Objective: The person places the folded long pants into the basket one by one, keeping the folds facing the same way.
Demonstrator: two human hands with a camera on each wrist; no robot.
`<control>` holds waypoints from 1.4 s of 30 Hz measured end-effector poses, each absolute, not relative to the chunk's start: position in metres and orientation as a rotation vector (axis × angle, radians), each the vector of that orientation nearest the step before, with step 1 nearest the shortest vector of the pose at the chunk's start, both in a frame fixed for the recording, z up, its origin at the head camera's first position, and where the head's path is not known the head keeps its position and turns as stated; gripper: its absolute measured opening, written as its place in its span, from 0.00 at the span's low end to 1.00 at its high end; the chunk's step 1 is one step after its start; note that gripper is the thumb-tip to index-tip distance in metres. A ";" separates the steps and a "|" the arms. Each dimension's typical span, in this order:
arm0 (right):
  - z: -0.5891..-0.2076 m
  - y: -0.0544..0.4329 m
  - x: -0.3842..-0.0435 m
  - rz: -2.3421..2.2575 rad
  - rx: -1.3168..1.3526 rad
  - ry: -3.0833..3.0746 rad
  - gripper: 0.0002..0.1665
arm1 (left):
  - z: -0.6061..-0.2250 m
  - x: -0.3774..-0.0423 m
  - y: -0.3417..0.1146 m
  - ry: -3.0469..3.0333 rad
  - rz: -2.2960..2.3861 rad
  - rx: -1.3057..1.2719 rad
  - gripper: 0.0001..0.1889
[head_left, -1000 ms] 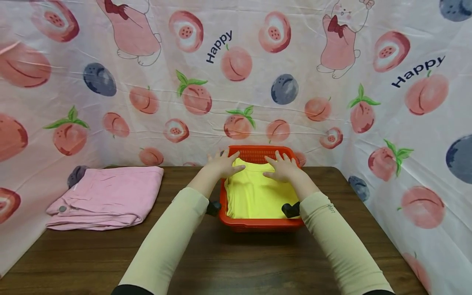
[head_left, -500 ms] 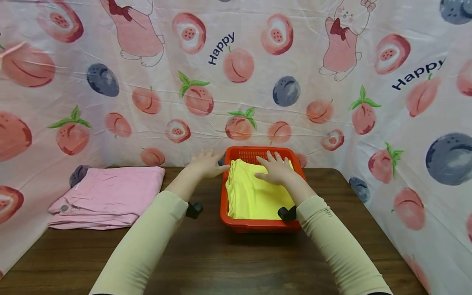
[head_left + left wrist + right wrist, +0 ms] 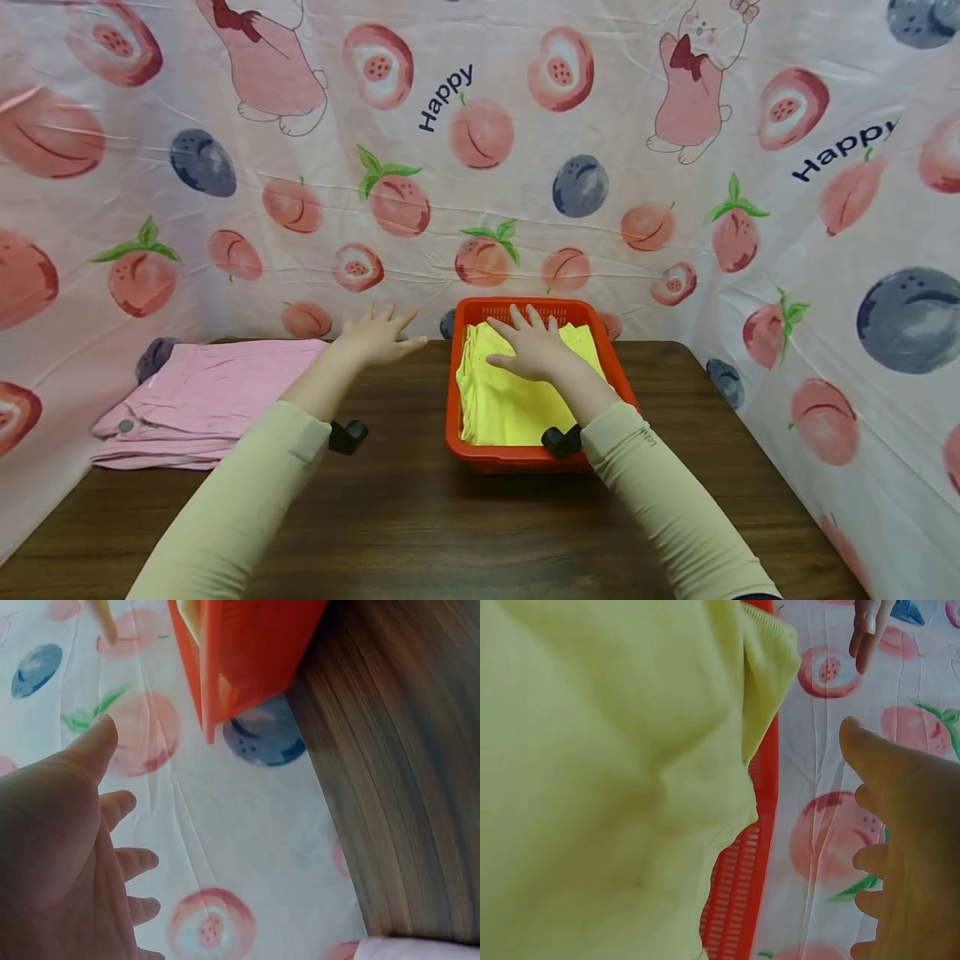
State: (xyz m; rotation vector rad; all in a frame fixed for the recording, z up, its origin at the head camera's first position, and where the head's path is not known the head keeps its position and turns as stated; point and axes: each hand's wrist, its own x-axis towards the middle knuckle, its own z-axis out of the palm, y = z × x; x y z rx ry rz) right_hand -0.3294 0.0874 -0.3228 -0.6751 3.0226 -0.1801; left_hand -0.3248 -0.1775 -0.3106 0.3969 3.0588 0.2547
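The folded yellow garment (image 3: 506,408) lies inside the red plastic basket (image 3: 510,454). It looks light, soft and limp, unlikely to slip or break; supporting it from beneath both side edges should keep the folds. Above the basket hovers the right hand (image 3: 534,346), fingers spread, holding nothing. Left of the basket, the left hand (image 3: 372,340) is likewise spread and bare. Farther left of the basket lie folded pink trousers (image 3: 217,383).

The brown wooden worktop (image 3: 420,525) takes up much of the lower head view. A folded pink cloth (image 3: 213,387) lies on it at the left, and a red basket (image 3: 498,454) sits just right of the middle.
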 end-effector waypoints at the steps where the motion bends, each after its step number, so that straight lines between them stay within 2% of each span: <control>1: -0.322 0.085 -0.328 -0.174 -0.680 3.021 0.42 | -0.310 -0.324 -0.181 3.065 0.248 0.395 0.37; 23: -0.324 0.015 -0.308 -0.210 -0.792 2.958 0.42 | -0.316 -0.299 -0.265 3.055 0.303 0.261 0.47; 42: -0.342 -0.047 -0.286 -0.245 -0.860 2.918 0.42 | -0.344 -0.279 -0.346 3.008 0.382 0.118 0.45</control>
